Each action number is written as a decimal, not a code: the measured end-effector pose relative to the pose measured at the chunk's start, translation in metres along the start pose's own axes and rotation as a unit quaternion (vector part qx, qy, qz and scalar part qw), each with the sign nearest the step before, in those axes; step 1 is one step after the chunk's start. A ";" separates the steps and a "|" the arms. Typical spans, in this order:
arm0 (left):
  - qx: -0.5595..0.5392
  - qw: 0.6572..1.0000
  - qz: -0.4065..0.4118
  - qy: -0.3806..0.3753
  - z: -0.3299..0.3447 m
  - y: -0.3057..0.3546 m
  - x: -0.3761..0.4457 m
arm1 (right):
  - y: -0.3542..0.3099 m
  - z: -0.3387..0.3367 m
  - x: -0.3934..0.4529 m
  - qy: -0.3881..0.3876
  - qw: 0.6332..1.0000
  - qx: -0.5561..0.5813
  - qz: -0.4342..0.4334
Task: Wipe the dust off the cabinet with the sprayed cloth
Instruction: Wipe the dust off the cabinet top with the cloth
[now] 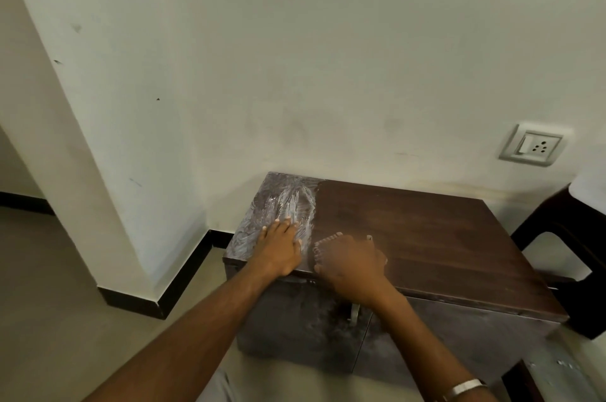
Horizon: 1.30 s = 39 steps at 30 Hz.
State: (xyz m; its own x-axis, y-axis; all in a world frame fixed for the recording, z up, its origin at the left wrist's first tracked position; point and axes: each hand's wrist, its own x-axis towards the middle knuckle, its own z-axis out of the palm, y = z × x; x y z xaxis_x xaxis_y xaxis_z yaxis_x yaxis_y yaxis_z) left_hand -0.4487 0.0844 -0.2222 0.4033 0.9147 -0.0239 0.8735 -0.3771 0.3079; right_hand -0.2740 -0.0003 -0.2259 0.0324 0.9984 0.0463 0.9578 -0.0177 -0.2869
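Your cabinet stood against the wall, with a socket on that wall above its right end. Your left hand lay on the left part of the cabinet top, near the front edge. Your right hand lay just right of it, also by the front edge. A chair stood right of the cabinet, and a wall corner jutted out to its left.
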 end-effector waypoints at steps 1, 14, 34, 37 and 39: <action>-0.002 1.000 0.000 0.000 0.000 -0.001 -0.001 | -0.002 -0.001 0.001 0.001 1.000 0.004 0.010; -0.003 1.000 0.002 0.005 0.000 -0.007 -0.009 | -0.015 -0.001 -0.006 -0.008 1.000 -0.008 0.007; 0.010 1.000 -0.007 0.007 -0.003 -0.026 -0.009 | -0.044 0.007 -0.007 -0.006 0.999 -0.008 -0.044; 0.019 1.000 -0.012 0.008 -0.005 -0.032 -0.009 | -0.033 0.004 -0.005 -0.018 0.999 -0.009 -0.038; 0.032 0.999 -0.014 0.006 -0.006 -0.036 -0.010 | -0.037 0.001 0.002 -0.019 1.000 -0.005 -0.017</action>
State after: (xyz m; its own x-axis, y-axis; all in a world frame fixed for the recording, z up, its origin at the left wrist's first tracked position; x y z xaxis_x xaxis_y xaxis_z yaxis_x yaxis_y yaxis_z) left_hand -0.4864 0.0900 -0.2271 0.3748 0.9269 -0.0209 0.9006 -0.3586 0.2454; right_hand -0.3095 0.0023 -0.2164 -0.0114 0.9997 0.0206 0.9610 0.0166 -0.2761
